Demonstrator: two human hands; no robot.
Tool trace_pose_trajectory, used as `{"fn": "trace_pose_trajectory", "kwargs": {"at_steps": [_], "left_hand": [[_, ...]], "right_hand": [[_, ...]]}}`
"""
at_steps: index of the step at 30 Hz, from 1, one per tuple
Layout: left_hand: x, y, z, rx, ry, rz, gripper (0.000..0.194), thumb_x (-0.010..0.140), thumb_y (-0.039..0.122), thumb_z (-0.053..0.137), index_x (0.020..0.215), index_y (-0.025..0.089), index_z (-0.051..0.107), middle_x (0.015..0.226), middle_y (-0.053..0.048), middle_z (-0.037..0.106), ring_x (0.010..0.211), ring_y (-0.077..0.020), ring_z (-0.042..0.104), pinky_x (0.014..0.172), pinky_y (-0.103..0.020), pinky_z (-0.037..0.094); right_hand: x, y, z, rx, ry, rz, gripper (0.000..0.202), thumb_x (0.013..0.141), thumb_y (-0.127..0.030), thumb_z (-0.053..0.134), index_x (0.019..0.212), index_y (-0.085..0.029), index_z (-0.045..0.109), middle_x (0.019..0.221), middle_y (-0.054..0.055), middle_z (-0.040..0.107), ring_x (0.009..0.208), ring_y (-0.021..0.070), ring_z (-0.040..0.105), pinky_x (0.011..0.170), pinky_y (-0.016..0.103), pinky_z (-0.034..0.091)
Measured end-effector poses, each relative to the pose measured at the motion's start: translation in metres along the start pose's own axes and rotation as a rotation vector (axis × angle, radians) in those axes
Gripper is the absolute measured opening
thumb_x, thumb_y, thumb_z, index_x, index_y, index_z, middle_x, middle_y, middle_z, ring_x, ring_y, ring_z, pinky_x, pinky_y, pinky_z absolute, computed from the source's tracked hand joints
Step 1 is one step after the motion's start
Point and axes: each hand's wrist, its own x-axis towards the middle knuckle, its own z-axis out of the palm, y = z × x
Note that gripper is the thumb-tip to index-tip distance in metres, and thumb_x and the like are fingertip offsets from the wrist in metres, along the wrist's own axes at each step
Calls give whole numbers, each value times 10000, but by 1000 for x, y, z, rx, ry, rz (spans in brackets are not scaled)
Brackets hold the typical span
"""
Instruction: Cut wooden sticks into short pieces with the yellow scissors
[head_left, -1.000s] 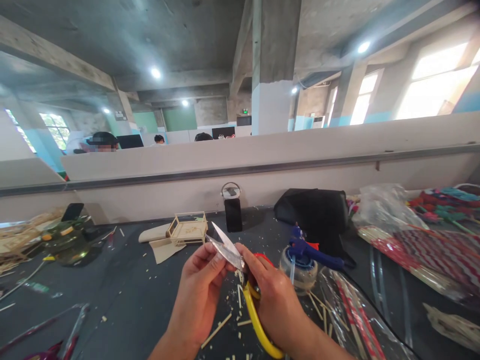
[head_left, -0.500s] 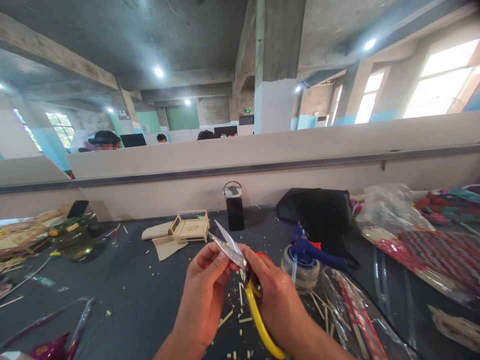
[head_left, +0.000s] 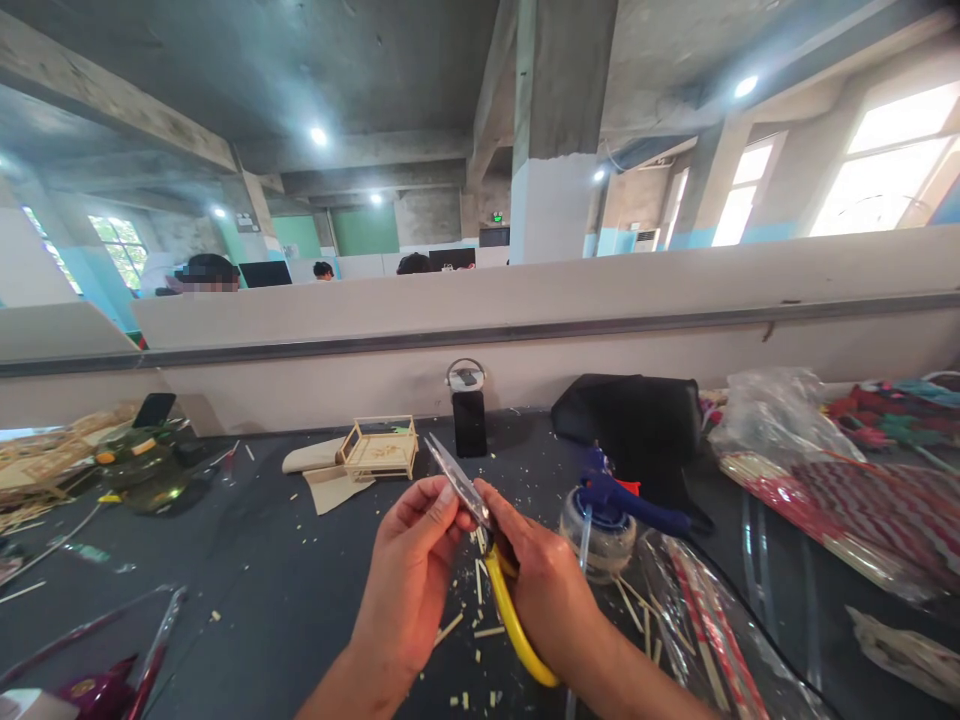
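My right hand point(head_left: 551, 575) is wrapped round a pair of scissors point(head_left: 517, 625) with yellow handles. The metal blades point up and to the left and lie nearly together. Beside them, my left hand point(head_left: 409, 560) is closed in a pinch, its thumb against the blades' side. Whatever the left fingers hold is hidden or too small to make out. Below the hands, short cut pieces of pale stick point(head_left: 450, 630) are scattered on the dark table point(head_left: 285, 620). A small frame built of thin wooden sticks point(head_left: 380, 450) stands beyond the left hand.
A blue glue gun point(head_left: 630, 503) rests on a clear jar point(head_left: 600, 550) to the right. A phone point(head_left: 470, 425) leans upright at the back. Plastic-wrapped red and pale sticks point(head_left: 720, 620) lie at the right. A glass teapot point(head_left: 142, 470) stands left. A low partition point(head_left: 525, 350) runs behind.
The scissor blades have closed from a spread position to nearly together, and the yellow handle has swung slightly left. My left hand stays almost in place.
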Motion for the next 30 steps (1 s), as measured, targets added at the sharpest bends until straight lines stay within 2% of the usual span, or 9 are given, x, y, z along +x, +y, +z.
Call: {"fn": "trace_pose_trajectory", "kwargs": {"at_steps": [4, 7, 9, 15, 19, 25, 30], "left_hand": [[0, 6, 1, -23, 3, -24, 80, 752, 189, 761, 781, 147, 699, 737, -5, 637, 641, -78, 554, 635, -175, 472], [0, 8, 0, -39, 6, -36, 82, 755, 196, 763, 779, 147, 701, 752, -7, 637, 625, -69, 545, 612, -170, 466], [1, 7, -1, -47, 10, -24, 87, 755, 204, 765, 776, 149, 701, 748, -5, 636, 615, -68, 539, 602, -171, 460], [3, 3, -3, -58, -21, 0, 89, 788, 229, 738, 777, 154, 692, 646, 14, 596, 588, -73, 507, 599, -183, 443], [4, 2, -3, -38, -26, 3, 108, 779, 237, 744, 766, 145, 689, 664, 3, 609, 594, -76, 492, 604, -185, 430], [3, -1, -3, -26, -8, -4, 113, 760, 236, 750, 741, 151, 678, 635, 7, 585, 587, -87, 472, 596, -198, 407], [2, -1, -4, 29, -23, 40, 96, 773, 233, 730, 749, 155, 680, 635, 11, 569, 609, -97, 458, 624, -212, 395]], "right_hand": [[5, -5, -9, 139, 1, 46, 562, 788, -65, 485, 1340, -158, 535, 978, 80, 738, 801, 210, 702, 799, 326, 557], [8, -4, -14, 180, -1, 82, 516, 810, -77, 497, 1312, -183, 549, 759, 10, 720, 715, 196, 683, 699, 279, 552], [9, -2, -14, 168, -6, 90, 503, 813, -83, 505, 1304, -182, 556, 678, -5, 690, 743, 211, 683, 707, 281, 547], [7, -2, -9, 46, 1, 17, 548, 785, -84, 510, 1319, -199, 554, 996, 57, 721, 752, 191, 677, 805, 327, 550], [5, -1, -5, -79, 8, -16, 595, 760, -74, 495, 1343, -183, 543, 992, 89, 717, 788, 224, 687, 811, 382, 554], [4, -2, -5, -211, 37, -24, 651, 732, -43, 469, 1366, -183, 516, 950, 102, 706, 760, 256, 678, 647, 387, 555], [5, -5, -9, -237, 24, -38, 674, 720, -49, 479, 1378, -190, 500, 984, 104, 701, 814, 274, 673, 679, 413, 554]]}}
